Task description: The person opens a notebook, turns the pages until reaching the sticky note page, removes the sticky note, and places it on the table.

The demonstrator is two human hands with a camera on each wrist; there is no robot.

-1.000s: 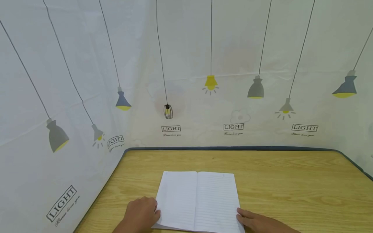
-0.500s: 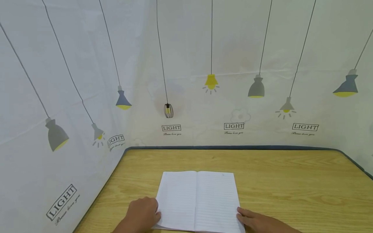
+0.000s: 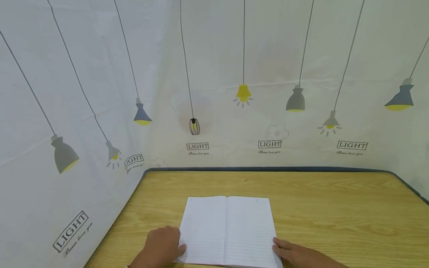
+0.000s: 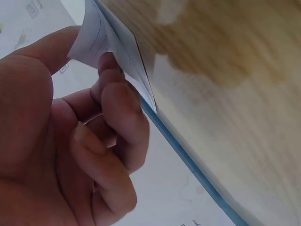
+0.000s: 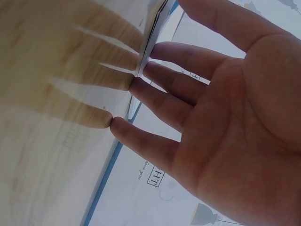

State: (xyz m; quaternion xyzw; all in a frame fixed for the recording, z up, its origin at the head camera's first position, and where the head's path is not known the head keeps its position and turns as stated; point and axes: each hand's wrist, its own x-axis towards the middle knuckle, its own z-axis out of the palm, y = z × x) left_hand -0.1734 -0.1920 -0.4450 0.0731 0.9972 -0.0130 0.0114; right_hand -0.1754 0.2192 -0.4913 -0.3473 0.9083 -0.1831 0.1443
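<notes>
- Against the frame one second earlier, almost nothing differs: both hands sit at the same corners of the notebook [image 3: 228,230], and the whole scene only drifts a touch upward as the head camera tips.
- The left hand [image 3: 162,247] rests at the near left corner of the notebook; in the left wrist view its curled fingers [image 4: 120,106] and thumb pinch the corner of a few pages, lifting them slightly off the table [image 3: 335,208].
- The right hand [image 3: 298,255] lies at the near right edge; in the right wrist view it is spread wide, its straight fingertips [image 5: 141,70] touching the page edges and the tabletop, gripping nothing.
- One notebook lies open and flat on the near middle of the wooden table, ruled pages up, its spine running away from the person.
- Counted: one notebook, one table with a dark rim, two hands.
- A pale printed cloth [image 3: 234,56] hangs behind and to the left of the table, drawn with hanging lamps: eight lamps show in the head view, with five "LIGHT" labels beneath them.
</notes>
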